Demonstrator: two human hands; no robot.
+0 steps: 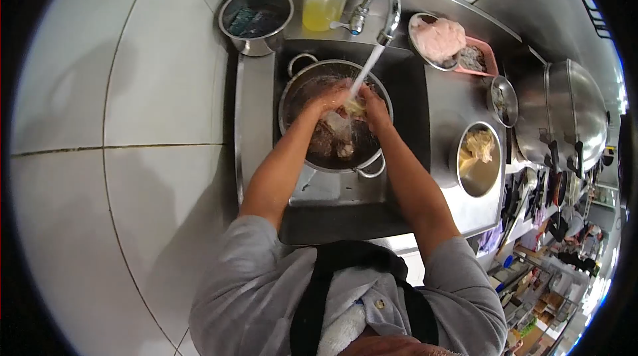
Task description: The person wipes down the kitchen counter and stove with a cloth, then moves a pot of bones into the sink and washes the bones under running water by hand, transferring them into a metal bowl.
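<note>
In the sink stands a two-handled metal pot [290, 131] with dark, wet chunks of what looks like meat [324, 140] in murky water. My left hand [332, 96] and my right hand [374, 107] are both inside it, under the running tap [393, 17]. Between them they grip a pale yellowish piece of food [357, 109], its exact kind unclear. Water falls onto the piece and my fingers, partly hiding them.
A metal bowl [479, 183] with similar yellowish pieces stands right of the sink [319, 223]. Behind it are a small bowl [503, 101], pink tray [490, 57] and bowl of pink meat [438, 38]. A soap bottle [324, 5] and metal pot [256, 44] stand at the back.
</note>
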